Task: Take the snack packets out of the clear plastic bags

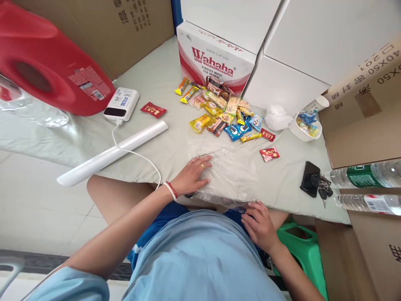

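left hand [191, 174] flat, unclenched on clear plastic bag [230, 173], right hand [259, 224] loose at bag's near edge, snack pile [221, 110] beyond

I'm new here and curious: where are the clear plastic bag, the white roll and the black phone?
clear plastic bag [232, 171], head view, its middle.
white roll [112, 152], head view, mid-length.
black phone [310, 179], head view, its back.

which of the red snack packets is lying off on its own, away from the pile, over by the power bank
The red packet just right of the white power bank, well left of the snack pile.
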